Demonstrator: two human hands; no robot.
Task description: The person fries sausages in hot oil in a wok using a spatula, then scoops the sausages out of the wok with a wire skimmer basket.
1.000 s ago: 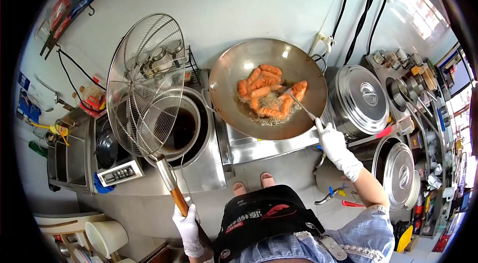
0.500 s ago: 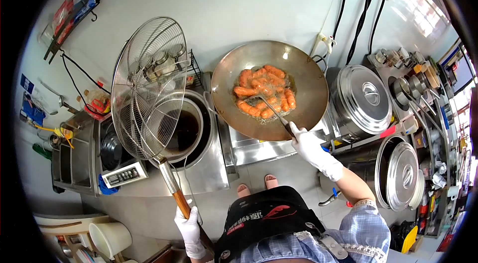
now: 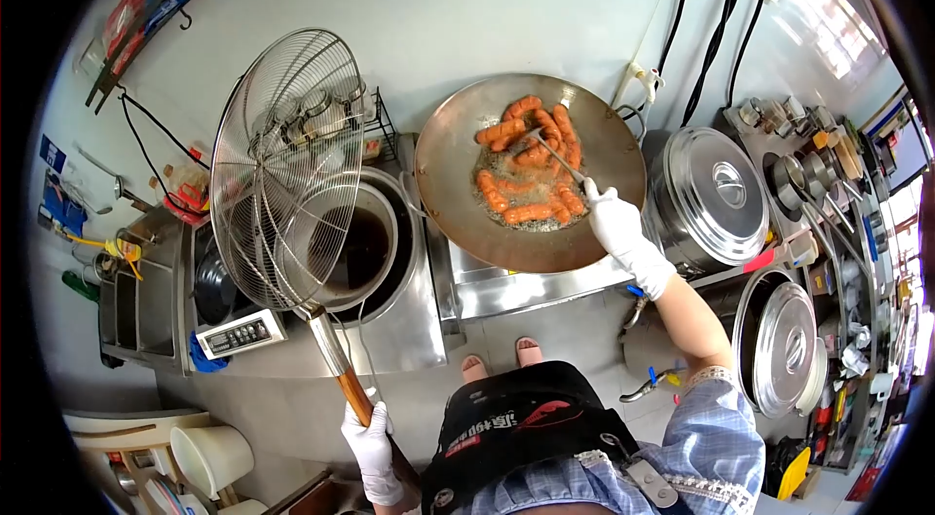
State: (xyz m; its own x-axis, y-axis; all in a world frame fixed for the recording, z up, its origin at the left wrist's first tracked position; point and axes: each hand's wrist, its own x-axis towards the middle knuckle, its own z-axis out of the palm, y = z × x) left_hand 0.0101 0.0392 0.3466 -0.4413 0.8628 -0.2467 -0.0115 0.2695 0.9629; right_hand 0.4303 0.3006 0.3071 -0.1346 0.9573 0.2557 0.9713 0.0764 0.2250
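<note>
My left hand (image 3: pixel 369 445), in a white glove, is closed around the wooden handle of a large wire spider strainer (image 3: pixel 334 343). Its mesh bowl stands raised, seen in front of the pot at left. A wide metal wok (image 3: pixel 450 213) holds orange-red sausages (image 3: pixel 527 213) in bubbling oil. Some sausages are bunched at the far side, others at the near side. My right hand (image 3: pixel 623 230), also gloved, grips a long-handled metal cooking utensil (image 3: pixel 562 159) over the wok's right rim. The utensil's head is among the far sausages, and its shape is unclear.
Left of the wok is a pot of dark liquid (image 3: pixel 386 252), with a sink (image 3: pixel 159 312) beyond. A lidded steel pot (image 3: pixel 723 193) stands close at right, and another lidded vessel (image 3: pixel 785 344) is nearer me. A white bucket (image 3: pixel 216 461) sits at lower left.
My right hand and the utensil have moved right and farther up over the wok. Several sausages have shifted to the far side, leaving a gap in the middle. The strainer has moved slightly left.
</note>
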